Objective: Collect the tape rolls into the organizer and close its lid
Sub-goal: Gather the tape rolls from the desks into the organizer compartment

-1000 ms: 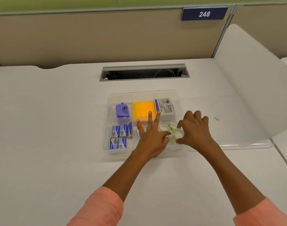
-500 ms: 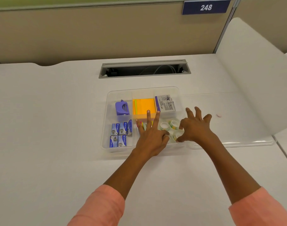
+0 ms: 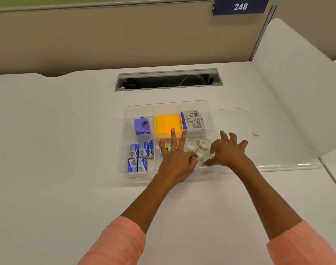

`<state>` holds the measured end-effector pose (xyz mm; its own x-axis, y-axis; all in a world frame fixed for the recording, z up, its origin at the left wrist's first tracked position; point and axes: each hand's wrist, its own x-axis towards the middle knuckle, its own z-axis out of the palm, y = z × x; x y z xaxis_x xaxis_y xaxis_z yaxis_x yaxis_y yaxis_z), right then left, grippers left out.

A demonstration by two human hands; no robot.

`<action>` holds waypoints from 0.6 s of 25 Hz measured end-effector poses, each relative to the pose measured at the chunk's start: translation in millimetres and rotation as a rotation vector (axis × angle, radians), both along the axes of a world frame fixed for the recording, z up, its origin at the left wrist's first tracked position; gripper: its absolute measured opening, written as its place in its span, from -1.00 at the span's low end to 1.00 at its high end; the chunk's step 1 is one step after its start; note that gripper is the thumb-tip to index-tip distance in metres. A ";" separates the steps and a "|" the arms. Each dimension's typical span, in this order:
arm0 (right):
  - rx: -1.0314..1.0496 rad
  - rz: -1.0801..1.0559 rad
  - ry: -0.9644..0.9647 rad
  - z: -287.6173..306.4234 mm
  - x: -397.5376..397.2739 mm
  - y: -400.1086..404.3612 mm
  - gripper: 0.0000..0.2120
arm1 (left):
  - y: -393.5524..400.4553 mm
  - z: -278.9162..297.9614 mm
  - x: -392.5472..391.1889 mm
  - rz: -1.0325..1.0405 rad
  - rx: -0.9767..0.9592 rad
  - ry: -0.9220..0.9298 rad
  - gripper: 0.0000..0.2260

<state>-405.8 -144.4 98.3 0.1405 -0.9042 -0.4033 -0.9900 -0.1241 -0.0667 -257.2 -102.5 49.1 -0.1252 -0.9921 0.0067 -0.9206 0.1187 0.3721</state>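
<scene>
The person wears 2 salmon-pink fabric sleeves (image 3: 306,243), pushed up the forearms; both hands (image 3: 175,162) are bare.

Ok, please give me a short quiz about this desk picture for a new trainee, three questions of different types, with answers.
1. True or false: the lid of the organizer is closed.
2. How many tape rolls can be seen in the front right compartment?
3. What lies in the middle back compartment? A) purple punch B) orange sticky notes C) blue staple boxes

Key
1. False; it lies open flat on the desk, to the right.
2. Three, the nearest partly covered by the right hand and the left hand.
3. B, the orange sticky notes.
</scene>
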 end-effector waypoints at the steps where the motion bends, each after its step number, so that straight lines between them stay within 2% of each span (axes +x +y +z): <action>1: -0.034 -0.019 -0.034 -0.4 -0.8 1.5 -0.52 | 0.3 0.2 0.2 -0.003 -0.005 -0.004 -0.72; 3: -0.182 -0.018 -0.096 -3.1 -0.1 6.0 -0.68 | 1.1 0.5 0.6 -0.006 -0.014 -0.014 -0.72; 6: -0.350 0.120 -0.114 -12.6 3.6 13.3 -0.65 | 1.5 0.9 0.4 -0.004 -0.015 -0.040 -0.66; 9: -0.357 0.197 -0.102 -18.5 3.7 17.8 -0.72 | 1.3 1.7 -0.5 -0.003 -0.030 -0.072 -0.67; 15: -0.320 0.142 -0.077 -24.3 -1.4 16.1 -0.75 | 1.8 1.5 -0.4 0.007 -0.030 -0.073 -0.70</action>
<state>-407.2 -128.3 73.9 0.2931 -0.9522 -0.0857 -0.9549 -0.2871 -0.0760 -257.6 -100.7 50.5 -0.1192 -0.9925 0.0271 -0.9460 0.1219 0.3004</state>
